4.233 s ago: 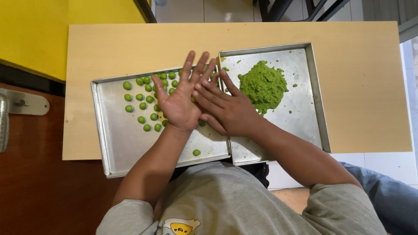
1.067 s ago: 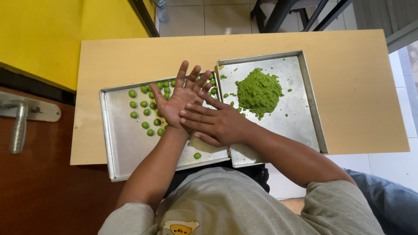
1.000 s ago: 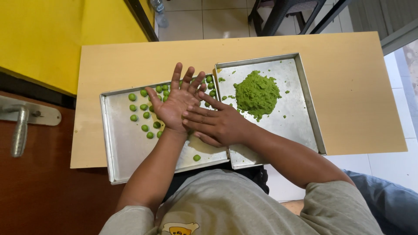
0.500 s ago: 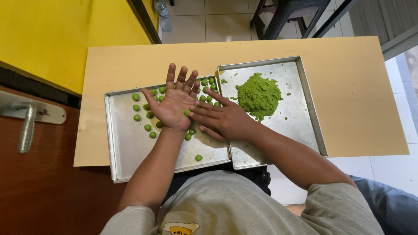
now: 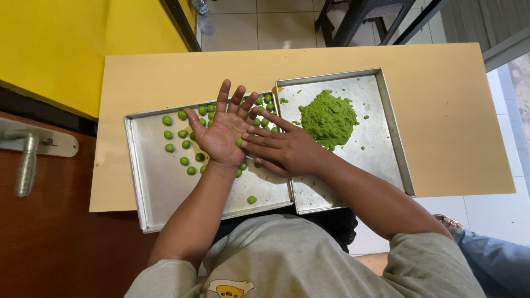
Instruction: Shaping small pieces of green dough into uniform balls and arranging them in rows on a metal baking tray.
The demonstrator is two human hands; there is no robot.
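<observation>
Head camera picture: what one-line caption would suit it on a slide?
Left hand held palm up with a small green ball under the right hand's fingertips, above a metal tray of green balls.

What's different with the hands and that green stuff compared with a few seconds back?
The right hand slid back off the left hand, whose open palm now shows a small green ball at the right fingertips. The green dough heap, both metal trays and the laid-out balls stayed put.
</observation>
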